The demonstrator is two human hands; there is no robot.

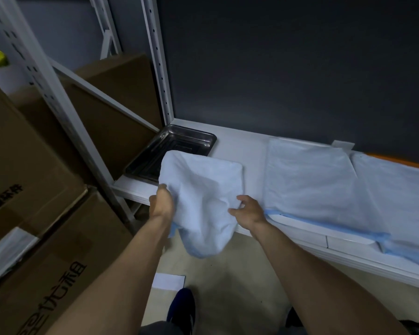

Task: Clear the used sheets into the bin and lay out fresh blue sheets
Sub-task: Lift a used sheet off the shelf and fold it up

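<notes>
Blue sheets cover the right half of the white shelf (242, 146). One flat sheet (307, 180) lies spread from the dark back wall to the front edge, pale and faintly wrinkled, with a stronger blue hem along its near side. A second sheet (397, 189) lies just beside it at the right of the frame, where the picture edge cuts it off. At centre a crumpled sheet (203, 189) is held up in front of the shelf. It is pale blue-white and creased, its top corner rounded over and its lower end sagging in a loose pouch below shelf level. The left hand (161, 204) grips its left edge, fingers closed into the cloth and mostly hidden behind it. The right hand (248, 210) pinches a fold on its right side with bent fingers and thumb. Cardboard boxes (34, 165) fill the left of the frame, their print only partly legible. A steel tray (179, 139) sits at the shelf's left end, its near corner covered by the held sheet. No bin can be made out. Low in the frame, a dark shoe (182, 308) and a white slip of paper (168, 281) show on the floor.
</notes>
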